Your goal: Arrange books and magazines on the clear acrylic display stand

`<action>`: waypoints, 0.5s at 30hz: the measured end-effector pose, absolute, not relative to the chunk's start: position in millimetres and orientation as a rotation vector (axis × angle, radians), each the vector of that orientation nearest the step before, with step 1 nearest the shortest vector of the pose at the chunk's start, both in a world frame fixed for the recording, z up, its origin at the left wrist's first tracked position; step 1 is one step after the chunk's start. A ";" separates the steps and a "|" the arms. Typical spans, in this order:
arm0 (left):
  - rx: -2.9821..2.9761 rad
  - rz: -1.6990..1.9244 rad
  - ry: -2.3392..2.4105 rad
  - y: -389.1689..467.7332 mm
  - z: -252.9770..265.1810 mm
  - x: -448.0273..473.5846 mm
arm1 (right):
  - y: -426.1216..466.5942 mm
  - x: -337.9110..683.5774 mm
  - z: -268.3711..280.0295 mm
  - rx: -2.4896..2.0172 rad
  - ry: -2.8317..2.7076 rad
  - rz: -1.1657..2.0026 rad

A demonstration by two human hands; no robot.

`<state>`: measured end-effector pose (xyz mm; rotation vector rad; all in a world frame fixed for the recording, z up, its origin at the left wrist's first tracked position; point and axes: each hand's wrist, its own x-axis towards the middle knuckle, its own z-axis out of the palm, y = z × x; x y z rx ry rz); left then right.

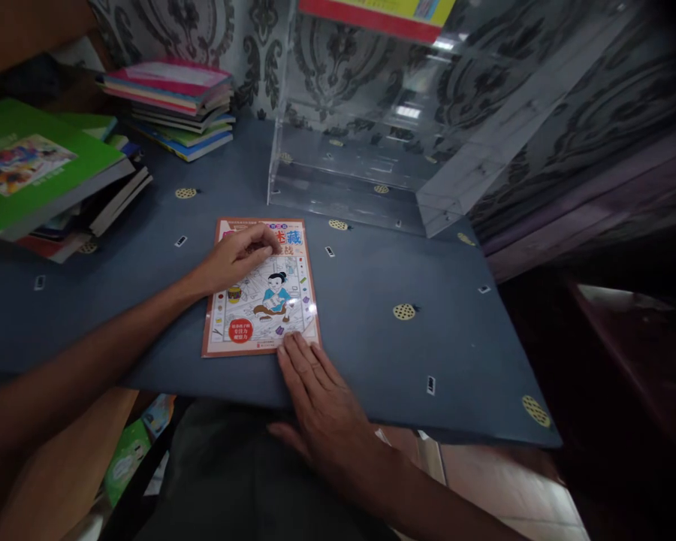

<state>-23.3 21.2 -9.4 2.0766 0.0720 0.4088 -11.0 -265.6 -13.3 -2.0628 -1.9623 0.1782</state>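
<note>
A thin children's book [259, 304] with an orange border lies flat near the table's front edge. Its cover has Chinese lettering and a drawn seated figure in blue. Across the upper left of the cover rests my left hand [239, 257], its fingers loosely curled and hiding part of the title. I cannot see anything held in it. My right hand [321, 398] lies with fingers stretched out, the fingertips on the book's lower right corner and the palm past the table edge.
A pile of books with a green one [39, 169] on top is at the left. Behind it stands another book stack [174, 105]. A clear acrylic stand [349, 173] occupies the back of the blue patterned table [372, 338]. More books [127, 458] show below at the left.
</note>
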 end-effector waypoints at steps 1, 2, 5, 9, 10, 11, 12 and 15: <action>2.085 0.406 0.072 21.4 -9.5 -23.6 | -270.1 -9.9 -14.2 -2.085 -1.949 0.177; 2.098 0.402 0.072 21.9 -9.7 -23.9 | -274.3 -8.6 -15.0 -2.108 -1.932 0.179; 2.166 0.397 0.056 23.4 -9.1 -24.6 | -284.0 -4.0 -15.1 -2.164 -1.874 0.170; 2.413 0.448 -0.073 14.9 -4.3 -27.9 | -288.0 1.9 -9.6 -2.167 -1.870 0.125; 2.502 0.448 -0.135 9.1 -3.1 -30.2 | -287.9 3.1 -8.0 -2.154 -1.867 0.107; 2.588 0.430 -0.204 1.8 -2.5 -33.3 | -287.7 4.4 -6.7 -2.135 -1.859 0.086; 2.662 0.400 -0.279 -6.7 -2.3 -37.1 | -287.7 6.0 -5.8 -2.109 -1.847 0.065; 2.758 0.275 -0.471 -33.8 -3.7 -51.8 | -289.4 13.7 -5.7 -2.014 -1.770 0.026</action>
